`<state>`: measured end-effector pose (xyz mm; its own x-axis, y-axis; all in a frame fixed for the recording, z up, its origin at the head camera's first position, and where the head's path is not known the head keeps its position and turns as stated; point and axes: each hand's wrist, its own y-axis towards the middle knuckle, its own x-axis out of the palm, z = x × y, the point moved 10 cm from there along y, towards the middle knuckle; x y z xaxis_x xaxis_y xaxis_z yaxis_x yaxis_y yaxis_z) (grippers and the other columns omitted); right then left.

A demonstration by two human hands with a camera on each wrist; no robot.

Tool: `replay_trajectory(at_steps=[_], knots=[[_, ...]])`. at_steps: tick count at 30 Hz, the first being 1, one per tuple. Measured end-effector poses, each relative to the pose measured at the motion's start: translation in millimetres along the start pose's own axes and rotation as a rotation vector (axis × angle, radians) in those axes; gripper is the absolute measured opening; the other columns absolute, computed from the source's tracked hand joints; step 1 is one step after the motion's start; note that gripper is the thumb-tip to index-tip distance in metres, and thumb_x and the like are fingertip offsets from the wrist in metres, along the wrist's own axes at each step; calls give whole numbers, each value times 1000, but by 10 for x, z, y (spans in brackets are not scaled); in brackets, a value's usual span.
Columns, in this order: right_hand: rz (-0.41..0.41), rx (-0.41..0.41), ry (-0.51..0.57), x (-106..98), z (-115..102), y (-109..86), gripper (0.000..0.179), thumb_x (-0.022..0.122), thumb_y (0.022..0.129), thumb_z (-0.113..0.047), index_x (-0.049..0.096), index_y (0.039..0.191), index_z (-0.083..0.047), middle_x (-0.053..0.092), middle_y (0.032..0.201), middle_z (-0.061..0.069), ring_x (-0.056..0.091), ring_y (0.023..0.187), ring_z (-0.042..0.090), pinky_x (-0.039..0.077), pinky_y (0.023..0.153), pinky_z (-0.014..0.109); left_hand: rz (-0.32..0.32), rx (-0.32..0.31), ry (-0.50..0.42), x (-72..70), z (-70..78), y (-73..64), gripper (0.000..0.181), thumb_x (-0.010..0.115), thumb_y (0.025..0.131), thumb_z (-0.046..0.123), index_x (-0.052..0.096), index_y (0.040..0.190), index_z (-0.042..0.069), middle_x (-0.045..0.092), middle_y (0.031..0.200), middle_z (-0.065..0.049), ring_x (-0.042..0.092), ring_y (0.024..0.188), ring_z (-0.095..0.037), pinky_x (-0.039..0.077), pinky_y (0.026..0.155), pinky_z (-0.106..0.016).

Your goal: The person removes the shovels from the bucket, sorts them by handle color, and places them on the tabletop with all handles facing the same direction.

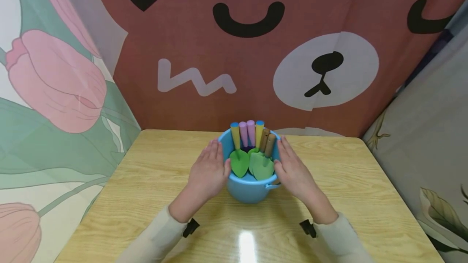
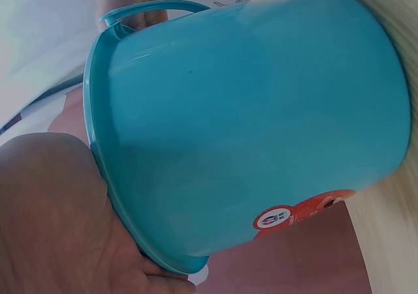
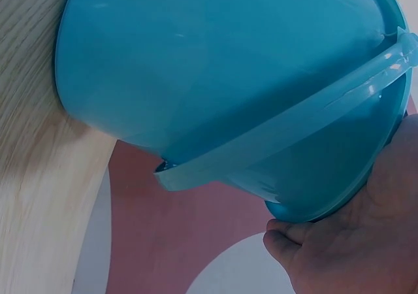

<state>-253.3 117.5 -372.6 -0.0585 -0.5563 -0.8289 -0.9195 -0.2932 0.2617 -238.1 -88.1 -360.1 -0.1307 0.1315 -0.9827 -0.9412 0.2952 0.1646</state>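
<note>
Left hand (image 1: 208,170) and right hand (image 1: 296,170), fingers straight, touch one blue bucket (image 1: 245,193).
Six handles (image 1: 250,132) show; some blades (image 1: 239,163) are partly hidden.

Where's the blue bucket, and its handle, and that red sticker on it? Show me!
Blue bucket (image 1: 248,193): head view, front of its outer wall.
Handle (image 3: 281,122): right wrist view, middle of its band.
Red sticker (image 2: 304,211): left wrist view, its red part.

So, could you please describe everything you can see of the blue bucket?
The blue bucket looks like glossy plastic, tapering toward its base, with a red sticker, a projecting rim and a carrying handle swung down at its side. It stands upright on the table, holding small tools, their grips up. The left hand and right hand rest against its rim from opposite sides.
</note>
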Motion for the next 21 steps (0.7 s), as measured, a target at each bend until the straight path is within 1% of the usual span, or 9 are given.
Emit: replay_trajectory(at_steps=[4,10,21], knots=[[-8,0,2,29,-30,11,66,40,104,-24,20,158,6,8,169,17,15,155,37,25,121,56,19,-1,-2,-28,-32,-36,66,27,109,39,33,153,-10,29,162,-26,23,153,-36,23,125,-44],[-23,6,3,65,-62,25,66,39,104,-27,18,159,4,6,170,15,15,155,35,25,122,55,39,-1,8,-49,-71,-81,67,26,109,40,35,152,-10,31,161,-27,25,152,-37,25,124,-45],[-27,-13,2,112,-153,50,66,39,104,-27,19,159,4,6,170,15,15,155,35,25,122,54,20,-27,-3,-53,-157,-141,68,25,109,41,33,152,-10,27,162,-26,24,153,-37,25,124,-46]])
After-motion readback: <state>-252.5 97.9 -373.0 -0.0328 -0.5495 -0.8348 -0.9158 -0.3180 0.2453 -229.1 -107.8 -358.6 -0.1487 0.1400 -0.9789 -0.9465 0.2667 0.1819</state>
